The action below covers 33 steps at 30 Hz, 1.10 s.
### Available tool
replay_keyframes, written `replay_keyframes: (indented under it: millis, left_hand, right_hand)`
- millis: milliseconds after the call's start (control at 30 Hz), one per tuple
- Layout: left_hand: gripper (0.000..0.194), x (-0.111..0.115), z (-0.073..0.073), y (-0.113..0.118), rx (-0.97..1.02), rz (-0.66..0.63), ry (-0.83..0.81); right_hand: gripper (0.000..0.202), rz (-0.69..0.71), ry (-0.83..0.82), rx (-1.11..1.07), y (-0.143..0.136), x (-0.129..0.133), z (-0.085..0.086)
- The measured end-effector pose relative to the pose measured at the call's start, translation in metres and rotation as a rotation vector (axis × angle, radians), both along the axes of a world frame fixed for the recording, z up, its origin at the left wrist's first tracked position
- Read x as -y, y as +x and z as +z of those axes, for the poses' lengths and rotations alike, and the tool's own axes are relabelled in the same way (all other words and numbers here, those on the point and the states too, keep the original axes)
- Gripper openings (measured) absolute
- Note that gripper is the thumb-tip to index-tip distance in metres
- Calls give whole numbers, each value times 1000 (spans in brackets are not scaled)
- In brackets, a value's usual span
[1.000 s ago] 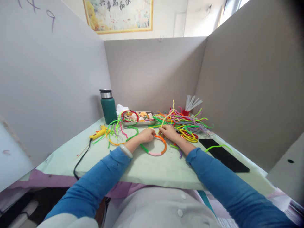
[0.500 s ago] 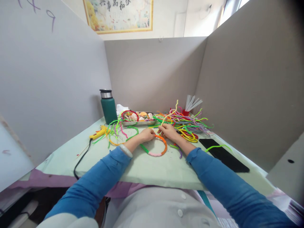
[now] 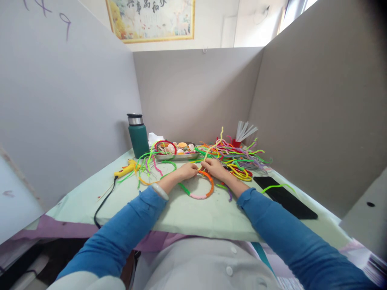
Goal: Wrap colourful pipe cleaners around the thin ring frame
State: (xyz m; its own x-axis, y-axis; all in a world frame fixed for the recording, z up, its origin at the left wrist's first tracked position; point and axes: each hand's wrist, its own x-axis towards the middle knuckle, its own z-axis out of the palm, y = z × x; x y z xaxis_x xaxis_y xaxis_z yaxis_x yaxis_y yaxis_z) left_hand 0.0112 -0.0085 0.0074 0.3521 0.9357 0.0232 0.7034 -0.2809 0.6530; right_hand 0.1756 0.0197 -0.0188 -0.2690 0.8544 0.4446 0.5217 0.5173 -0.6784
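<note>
A ring wrapped in green, pink and orange (image 3: 209, 186) lies on the pale green cloth between my forearms. My left hand (image 3: 189, 170) is closed on the ring's upper left part. Just right of it, my right hand (image 3: 213, 167) pinches a pale yellow pipe cleaner (image 3: 212, 148), whose free end rises above the fingers and bends upward. The pipe cleaner's lower end meets the ring near the orange part, partly hidden by my fingertips. A short green and purple piece (image 3: 227, 191) lies right of the ring.
Behind my hands are a tray of shells (image 3: 177, 157) and a pile of pipe cleaners (image 3: 238, 155). At left stand a green bottle (image 3: 138, 137) and a yellow glue gun (image 3: 127, 169) with its cord. A black flat object (image 3: 287, 199) lies right. Grey partitions (image 3: 196, 92) surround the table.
My right hand has shifted slightly left, closer to my left hand. The free end of the yellow pipe cleaner has swung left and stands steeper.
</note>
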Motion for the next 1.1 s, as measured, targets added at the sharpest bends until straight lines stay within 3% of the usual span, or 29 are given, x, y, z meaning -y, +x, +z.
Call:
replay_keyframes:
  millis: [533,800,1100]
  left_hand:
    - [42,2,-2,-2,54,-75,-46]
    - [23,-2,-3,-3,115,-3,-74]
    - [23,-4,-2,-5,224,-23,-133]
  right_hand:
    - [27,-7,43,8,0,-1,-1]
    - [27,23,14,1,0,3,1]
    - [27,48,-7,-55,-1,3,2]
